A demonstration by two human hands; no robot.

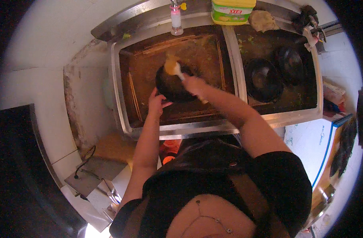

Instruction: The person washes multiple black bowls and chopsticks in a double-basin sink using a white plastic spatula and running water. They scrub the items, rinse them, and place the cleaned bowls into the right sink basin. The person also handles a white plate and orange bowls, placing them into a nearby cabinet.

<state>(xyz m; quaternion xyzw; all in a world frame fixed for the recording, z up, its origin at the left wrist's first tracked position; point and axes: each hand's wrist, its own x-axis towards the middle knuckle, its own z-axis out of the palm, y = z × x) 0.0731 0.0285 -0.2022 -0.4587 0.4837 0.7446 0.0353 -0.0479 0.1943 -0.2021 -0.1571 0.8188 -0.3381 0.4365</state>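
Note:
In the left basin of a two-basin metal sink (178,131), my left hand (157,102) grips the near left rim of a black bowl or pan (181,89). My right hand (195,85) is closed around a white-handled tool (179,71), probably a brush, whose yellowish head is blurred over the bowl's far side. Brownish water seems to fill the basin. Two more dark round vessels lie in the right basin, a nearer one (263,80) and a farther one (290,64).
A faucet with a clear nozzle (176,22) hangs over the left basin's far edge. On the back ledge stand a yellow-green tub (232,12) and a crumpled tan cloth (263,21). A white appliance (306,145) is at the right, and a corded metal box (95,175) at the lower left.

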